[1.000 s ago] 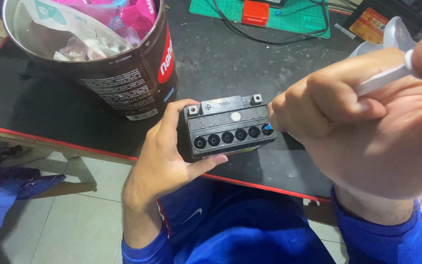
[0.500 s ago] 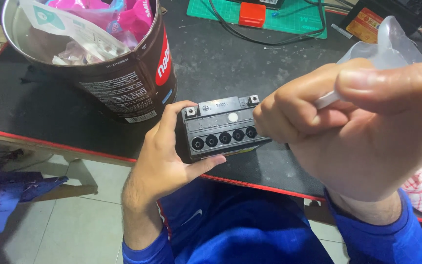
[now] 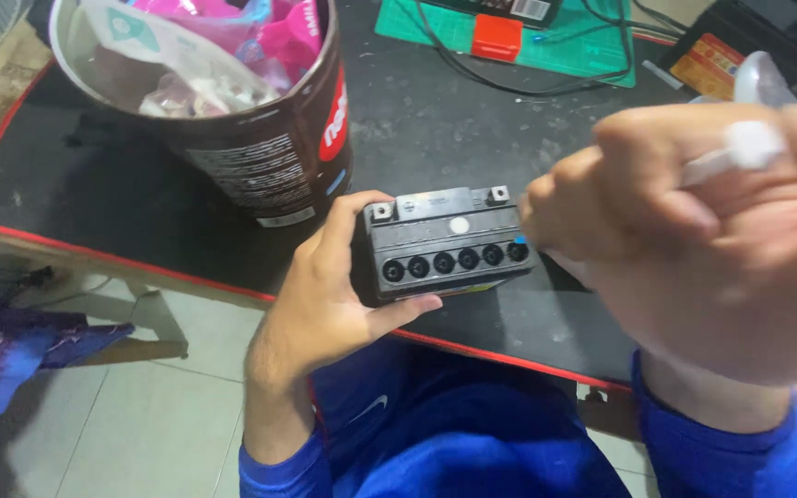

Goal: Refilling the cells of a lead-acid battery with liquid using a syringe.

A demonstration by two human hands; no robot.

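Note:
My left hand point(image 3: 325, 295) grips a small black battery point(image 3: 445, 242) at the front edge of the black desk mat point(image 3: 435, 120). The battery shows a row of several round ports on its face and two metal terminals on top. My right hand point(image 3: 694, 249) is raised close to the camera, just right of the battery, its fingers closed on a thin white plastic piece point(image 3: 740, 152). A clear plastic part point(image 3: 763, 81) shows above that hand. The rest of the white piece is hidden in my fist.
A large open tin point(image 3: 269, 138) filled with pink and white packets stands at the back left of the mat. A green cutting mat point(image 3: 546, 46) with a red block point(image 3: 496, 37) and black cables lies at the back. An orange-labelled box point(image 3: 721, 65) sits far right.
My right hand has shifted right and slightly up, uncovering the battery's right-hand port. The left hand and battery have stayed put.

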